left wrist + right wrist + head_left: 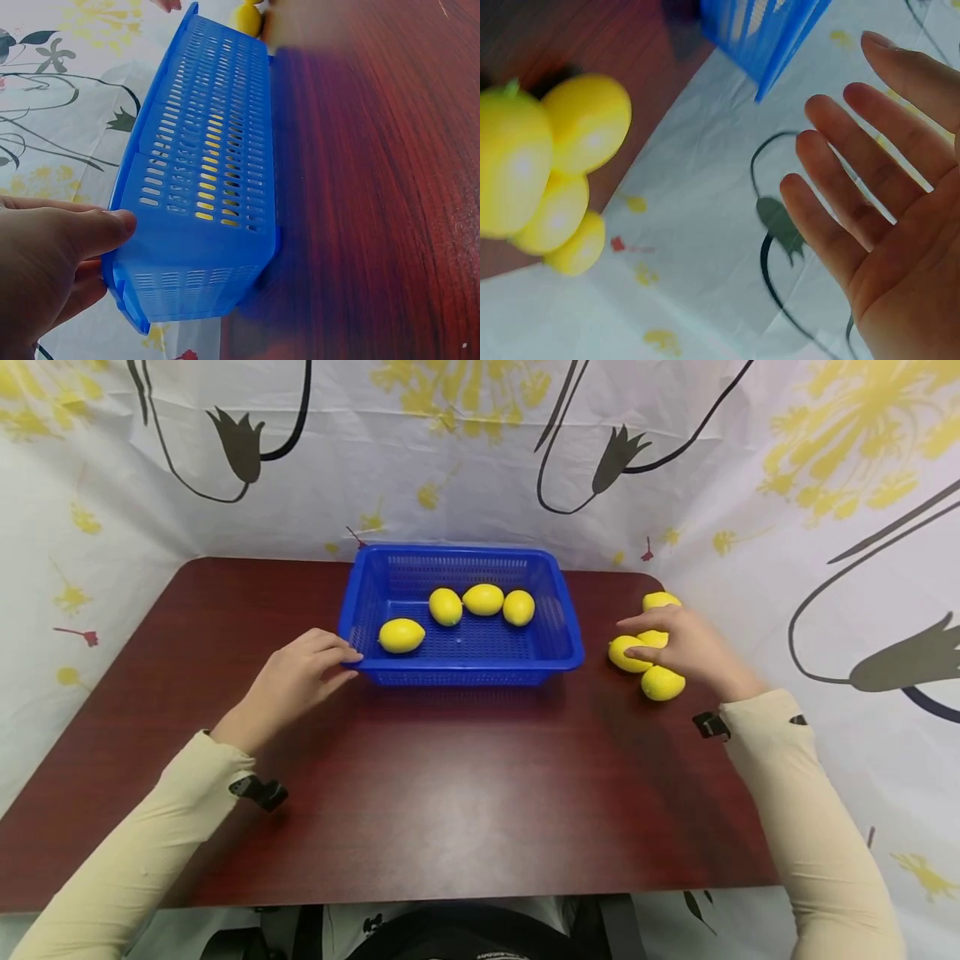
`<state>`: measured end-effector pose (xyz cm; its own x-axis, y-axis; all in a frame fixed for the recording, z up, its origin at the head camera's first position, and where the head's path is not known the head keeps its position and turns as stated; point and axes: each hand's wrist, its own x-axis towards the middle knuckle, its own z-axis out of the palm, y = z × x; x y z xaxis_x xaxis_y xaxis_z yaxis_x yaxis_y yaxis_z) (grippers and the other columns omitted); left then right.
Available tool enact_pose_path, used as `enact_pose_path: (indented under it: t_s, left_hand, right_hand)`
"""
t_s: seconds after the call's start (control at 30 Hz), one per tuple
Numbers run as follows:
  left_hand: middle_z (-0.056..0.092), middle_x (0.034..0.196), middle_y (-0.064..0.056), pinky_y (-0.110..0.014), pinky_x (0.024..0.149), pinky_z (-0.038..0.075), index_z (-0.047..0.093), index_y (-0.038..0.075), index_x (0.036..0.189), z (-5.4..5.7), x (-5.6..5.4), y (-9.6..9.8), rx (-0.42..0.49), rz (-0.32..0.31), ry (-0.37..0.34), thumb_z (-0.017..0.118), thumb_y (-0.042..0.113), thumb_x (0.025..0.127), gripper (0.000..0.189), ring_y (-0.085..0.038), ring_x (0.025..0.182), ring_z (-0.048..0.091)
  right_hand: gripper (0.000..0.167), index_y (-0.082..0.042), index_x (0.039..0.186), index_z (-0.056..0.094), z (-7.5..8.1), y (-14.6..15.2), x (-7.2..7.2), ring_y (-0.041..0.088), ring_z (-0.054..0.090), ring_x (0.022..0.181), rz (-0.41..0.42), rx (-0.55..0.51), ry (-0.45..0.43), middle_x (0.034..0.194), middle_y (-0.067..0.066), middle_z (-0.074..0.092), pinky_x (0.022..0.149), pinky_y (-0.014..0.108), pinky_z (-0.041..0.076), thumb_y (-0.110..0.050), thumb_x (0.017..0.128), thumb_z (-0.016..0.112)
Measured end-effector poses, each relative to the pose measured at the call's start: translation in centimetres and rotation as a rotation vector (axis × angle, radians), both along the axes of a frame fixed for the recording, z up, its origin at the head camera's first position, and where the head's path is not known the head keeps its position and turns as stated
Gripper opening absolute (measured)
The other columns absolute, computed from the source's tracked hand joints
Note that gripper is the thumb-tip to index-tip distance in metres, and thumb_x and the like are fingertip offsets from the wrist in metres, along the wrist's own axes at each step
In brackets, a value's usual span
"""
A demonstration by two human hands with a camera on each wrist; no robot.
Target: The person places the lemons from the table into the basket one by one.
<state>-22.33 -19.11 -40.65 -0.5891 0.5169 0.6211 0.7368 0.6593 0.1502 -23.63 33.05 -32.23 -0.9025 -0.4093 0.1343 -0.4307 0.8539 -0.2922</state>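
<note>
A blue plastic basket (468, 677) stands at the back of the table, with several lemons (401, 636) lying inside it. At its front left corner, my left hand (296, 675) pinches the rim; the left wrist view shows the thumb (105, 229) on the outer side and the fingers behind. My right hand (686, 647) hovers over a group of lemons (663, 683) to the basket's right. In the right wrist view its fingers (821, 225) are spread and relaxed, holding nothing, with the lemons (592, 124) apart from them.
The dark red-brown table (457, 793) extends in front of the basket. A white patterned cloth (480, 460) hangs behind it and along both sides. The grouped lemons lie near the table's right edge.
</note>
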Motion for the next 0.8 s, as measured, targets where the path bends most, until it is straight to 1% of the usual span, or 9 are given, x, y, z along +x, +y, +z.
enact_pose_path:
  t_s: [0.1, 0.17, 0.23, 0.4, 0.53, 0.7, 0.8]
  left_hand:
    - [0.073, 0.098, -0.008, -0.043, 0.084, 0.058, 0.076, 0.005, 0.097, 0.0, 0.1, 0.0, 0.003, 0.001, 0.000, 0.084, 0.011, 0.077, 0.023, -0.025, 0.098, 0.063]
    - [0.073, 0.098, -0.009, -0.043, 0.085, 0.058, 0.076, 0.005, 0.097, 0.0, 0.1, 0.0, 0.005, 0.001, -0.003, 0.084, 0.011, 0.077, 0.023, -0.025, 0.097, 0.063]
    - [0.073, 0.098, -0.009, -0.043, 0.085, 0.058, 0.076, 0.005, 0.097, 0.0, 0.1, 0.1, 0.006, 0.001, -0.008, 0.084, 0.011, 0.077, 0.023, -0.025, 0.097, 0.063]
    - [0.073, 0.098, -0.010, -0.044, 0.086, 0.058, 0.076, 0.004, 0.098, 0.1, 0.1, 0.1, 0.013, 0.004, -0.013, 0.085, 0.011, 0.076, 0.025, -0.026, 0.098, 0.063]
    - [0.073, 0.099, -0.010, -0.044, 0.087, 0.057, 0.076, 0.003, 0.098, 0.1, 0.1, 0.1, 0.020, 0.006, -0.014, 0.084, 0.009, 0.076, 0.024, -0.026, 0.098, 0.062]
    - [0.073, 0.099, -0.010, -0.044, 0.087, 0.057, 0.076, 0.004, 0.098, 0.3, 0.3, 0.2, 0.014, 0.011, -0.025, 0.084, 0.010, 0.077, 0.023, -0.026, 0.099, 0.062]
    - [0.073, 0.099, -0.010, -0.044, 0.087, 0.057, 0.076, 0.004, 0.098, 0.4, 0.3, 0.3, 0.013, 0.012, -0.028, 0.084, 0.011, 0.078, 0.023, -0.026, 0.099, 0.062]
  right_hand:
    - [0.042, -0.007, 0.127, 0.067, 0.4, 1.0, 0.0, 0.037, 0.056, 0.123, -0.027, 0.042, -0.034, 0.129, 0.018, 0.067, 0.103, 0.055, 0.044, -0.016, 0.087, 0.076]
    - [0.046, -0.007, 0.130, 0.065, 0.1, 1.6, -0.1, 0.039, 0.055, 0.123, -0.038, 0.073, -0.034, 0.131, 0.019, 0.065, 0.104, 0.057, 0.043, -0.018, 0.087, 0.076]
    - [0.051, -0.006, 0.133, 0.062, -0.7, 2.2, -0.5, 0.041, 0.053, 0.124, -0.054, 0.097, -0.024, 0.132, 0.022, 0.063, 0.104, 0.058, 0.042, -0.018, 0.086, 0.077]
    - [0.067, -0.005, 0.142, 0.051, -3.1, 3.4, -1.7, 0.046, 0.050, 0.123, -0.119, 0.149, 0.000, 0.138, 0.028, 0.055, 0.103, 0.061, 0.040, -0.024, 0.084, 0.079]
    - [0.078, -0.004, 0.148, 0.043, -4.6, 3.6, -2.2, 0.049, 0.047, 0.126, -0.178, 0.170, -0.020, 0.145, 0.030, 0.046, 0.103, 0.064, 0.041, -0.030, 0.084, 0.079]
    - [0.081, -0.002, 0.150, 0.037, -5.9, 3.5, -2.6, 0.052, 0.042, 0.130, -0.232, 0.204, -0.065, 0.150, 0.031, 0.038, 0.106, 0.066, 0.039, -0.033, 0.086, 0.076]
    - [0.080, 0.001, 0.149, 0.039, -6.4, 3.5, -2.8, 0.052, 0.044, 0.128, -0.255, 0.226, -0.071, 0.148, 0.031, 0.040, 0.104, 0.065, 0.041, -0.034, 0.087, 0.076]
